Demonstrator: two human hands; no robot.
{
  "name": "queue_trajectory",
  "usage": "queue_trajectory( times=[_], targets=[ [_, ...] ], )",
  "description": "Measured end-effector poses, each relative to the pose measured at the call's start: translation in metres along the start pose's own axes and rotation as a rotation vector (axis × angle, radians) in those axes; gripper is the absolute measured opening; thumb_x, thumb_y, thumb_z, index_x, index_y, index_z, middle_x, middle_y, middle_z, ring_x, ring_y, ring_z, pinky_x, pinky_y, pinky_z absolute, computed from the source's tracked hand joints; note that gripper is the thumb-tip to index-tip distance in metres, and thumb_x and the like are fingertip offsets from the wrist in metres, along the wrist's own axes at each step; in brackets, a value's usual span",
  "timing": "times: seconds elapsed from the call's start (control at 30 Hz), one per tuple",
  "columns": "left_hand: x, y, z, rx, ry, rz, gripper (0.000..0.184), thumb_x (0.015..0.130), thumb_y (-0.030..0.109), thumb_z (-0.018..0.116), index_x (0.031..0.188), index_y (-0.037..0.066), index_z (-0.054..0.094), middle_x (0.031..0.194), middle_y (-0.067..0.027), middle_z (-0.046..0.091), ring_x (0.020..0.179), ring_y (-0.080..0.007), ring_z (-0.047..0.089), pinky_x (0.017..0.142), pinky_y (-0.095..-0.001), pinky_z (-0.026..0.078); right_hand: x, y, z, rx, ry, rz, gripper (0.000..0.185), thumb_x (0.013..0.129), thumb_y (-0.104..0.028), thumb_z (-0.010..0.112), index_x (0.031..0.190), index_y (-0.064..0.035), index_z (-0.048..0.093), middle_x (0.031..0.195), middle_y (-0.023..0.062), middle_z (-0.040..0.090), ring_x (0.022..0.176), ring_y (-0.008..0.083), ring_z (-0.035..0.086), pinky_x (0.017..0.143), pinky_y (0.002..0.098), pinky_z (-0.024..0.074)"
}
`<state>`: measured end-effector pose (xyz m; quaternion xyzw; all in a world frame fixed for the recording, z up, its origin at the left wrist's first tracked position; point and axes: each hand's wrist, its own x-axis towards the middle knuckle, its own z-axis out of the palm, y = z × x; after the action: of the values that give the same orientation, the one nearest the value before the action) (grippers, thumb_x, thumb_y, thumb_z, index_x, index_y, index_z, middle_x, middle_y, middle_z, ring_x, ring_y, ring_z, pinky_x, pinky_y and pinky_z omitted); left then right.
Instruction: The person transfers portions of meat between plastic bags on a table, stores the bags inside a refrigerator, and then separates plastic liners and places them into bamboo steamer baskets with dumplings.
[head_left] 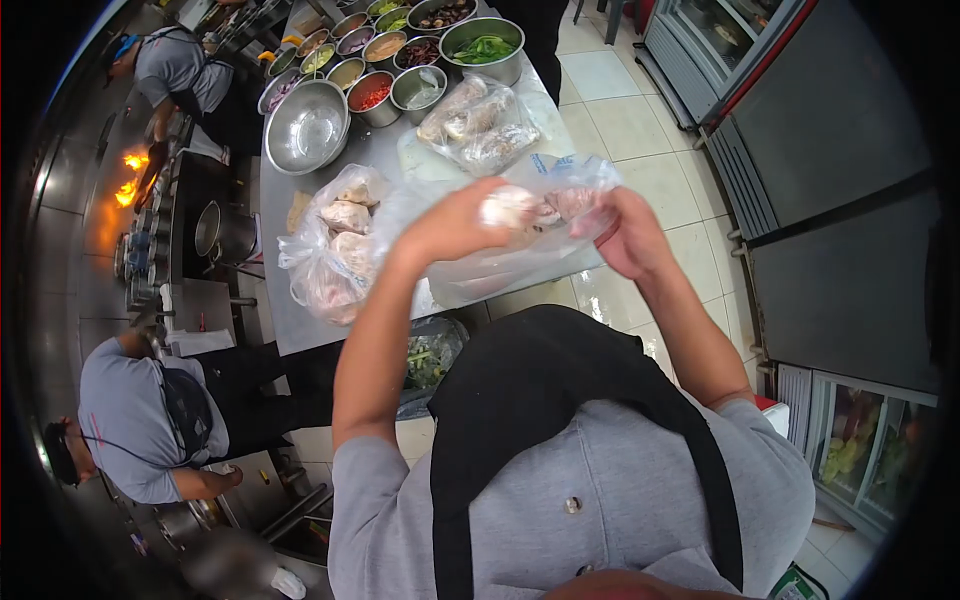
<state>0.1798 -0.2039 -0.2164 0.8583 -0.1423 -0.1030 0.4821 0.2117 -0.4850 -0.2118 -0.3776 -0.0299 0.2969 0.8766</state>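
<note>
Grey buttoned shirt (540, 480) and black apron (545, 370) fill the foreground, the wearer's own, with both bare arms reaching to a steel table (290, 330). Above its near edge, the two hands hold a clear plastic bag (480, 278) spread between them, with pinkish pieces (572, 203) showing through the film. The left hand (462, 225) has its fingers curled around a pale lump (508, 207), blurred, so whether film lies between skin and food cannot be told. The right hand (632, 238) pinches the bag's other end between thumb and fingers. The step in hand looks like handling food at the bag; from this pose, a controlled next move would call for a steady right-hand grip and a secure left-hand hold on the lump. Just beyond lies a knotted-looking bag of pale pieces (480, 120), on a white board (415, 155); another filled bag (345, 245) sits to the left. Metal bowls of chopped food (372, 93) crowd the far end. Two co-workers stand at the left, one near stove flames (130, 178).
</note>
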Motion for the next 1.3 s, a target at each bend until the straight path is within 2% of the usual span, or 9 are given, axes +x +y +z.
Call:
queue_trajectory(
  times=[0.1, 0.23, 0.3, 0.4, 0.5, 0.63, 0.7, 1.03, 1.3],
  targets=[
    [0.017, 0.009, 0.026, 0.172, -0.021, 0.239, 0.064, 0.078, 0.021, 0.073, 0.136, 0.005, 0.051, 0.118, -0.0139, 0.065, 0.097, -0.0198, 0.065, 0.085, -0.0328, 0.052, 0.009, -0.026, -0.005, 0.083, -0.041, -0.033, 0.013, 0.09, -0.011, 0.051, 0.091, -0.0011, 0.059, 0.088, 0.0124, 0.066, 0.078, 0.0258, 0.066, 0.08, 0.0409, 0.054],
    [-0.011, 0.009, -0.029, -0.156, 0.268, -0.118, 0.03, 0.088, 0.017, 0.066, 0.115, 0.002, 0.064, 0.1, -0.0079, 0.068, 0.085, -0.0142, 0.063, 0.079, -0.0314, 0.053, 0.017, -0.023, 0.012, -0.002, 0.157, -0.017, 0.012, 0.091, -0.016, 0.053, 0.084, -0.0065, 0.057, 0.085, 0.0046, 0.063, 0.075, 0.0202, 0.061, 0.075, 0.0359, 0.0514],
    [-0.032, -0.036, -0.083, 0.132, 0.598, -0.287, 0.024, 0.087, 0.015, 0.066, 0.106, 0.0, 0.064, 0.088, -0.0075, 0.07, 0.084, -0.0229, 0.067, 0.079, -0.0379, 0.054, 0.012, -0.029, 0.024, 0.018, 0.157, -0.014, 0.013, 0.092, -0.016, 0.053, 0.083, -0.0069, 0.056, 0.084, 0.004, 0.062, 0.074, 0.0194, 0.06, 0.074, 0.0359, 0.0513],
    [-0.066, -0.099, -0.121, 0.759, 0.536, -0.553, 0.02, 0.084, 0.008, 0.059, 0.101, -0.002, 0.065, 0.106, -0.0163, 0.067, 0.096, -0.0322, 0.066, 0.083, -0.0432, 0.054, 0.015, -0.031, 0.022, 0.006, 0.154, -0.032, 0.013, 0.092, -0.016, 0.052, 0.082, -0.0074, 0.056, 0.083, 0.0034, 0.061, 0.073, 0.0182, 0.059, 0.073, 0.0359, 0.0514],
    [-0.074, -0.131, -0.122, 0.947, 0.36, -0.728, 0.057, 0.07, 0.024, 0.075, 0.118, -0.003, 0.059, 0.137, -0.0261, 0.045, 0.119, -0.0431, 0.054, 0.099, -0.0434, 0.049, 0.024, -0.027, 0.0, 0.007, 0.079, -0.026, 0.012, 0.09, -0.013, 0.051, 0.088, -0.0029, 0.057, 0.086, 0.0067, 0.062, 0.077, 0.0205, 0.061, 0.075, 0.0368, 0.0522],
    [-0.05, -0.132, -0.13, 0.862, 0.177, -0.935, 0.081, 0.063, 0.03, 0.082, 0.129, -0.004, 0.05, 0.132, -0.0265, 0.048, 0.119, -0.042, 0.055, 0.101, -0.0436, 0.048, 0.029, -0.02, 0.008, 0.041, 0.136, -0.015, 0.017, 0.088, -0.01, 0.05, 0.093, 0.0028, 0.059, 0.084, 0.0113, 0.063, 0.075, 0.0245, 0.064, 0.075, 0.0383, 0.0533],
    [-0.045, -0.162, -0.122, 0.832, 0.378, -0.943, 0.091, 0.061, 0.034, 0.084, 0.134, -0.003, 0.045, 0.131, -0.0252, 0.049, 0.118, -0.0419, 0.055, 0.101, -0.0429, 0.049, 0.028, -0.016, 0.011, 0.018, 0.123, -0.008, 0.016, 0.088, -0.01, 0.05, 0.093, 0.003, 0.059, 0.083, 0.0119, 0.063, 0.073, 0.0251, 0.064, 0.074, 0.0386, 0.0535],
    [0.0, -0.119, -0.118, 0.77, 0.31, -0.96, 0.094, 0.073, 0.03, 0.072, 0.15, 0.001, 0.027, 0.135, -0.024, 0.056, 0.123, -0.0336, 0.059, 0.101, -0.0412, 0.049, 0.041, -0.008, 0.012, -0.07, 0.021, 0.011, 0.011, 0.09, -0.009, 0.049, 0.088, -0.0001, 0.057, 0.082, 0.012, 0.063, 0.072, 0.0247, 0.065, 0.072, 0.0383, 0.0546],
    [0.0, -0.148, -0.131, 0.578, 0.178, -0.995, 0.096, 0.065, 0.038, 0.08, 0.144, 0.003, 0.039, 0.138, -0.0204, 0.056, 0.125, -0.0322, 0.057, 0.102, -0.042, 0.047, 0.021, -0.008, 0.01, -0.037, 0.108, -0.035, 0.011, 0.091, -0.009, 0.05, 0.088, -0.0018, 0.057, 0.079, 0.0099, 0.062, 0.07, 0.0239, 0.064, 0.069, 0.0392, 0.0554]
  ],
)
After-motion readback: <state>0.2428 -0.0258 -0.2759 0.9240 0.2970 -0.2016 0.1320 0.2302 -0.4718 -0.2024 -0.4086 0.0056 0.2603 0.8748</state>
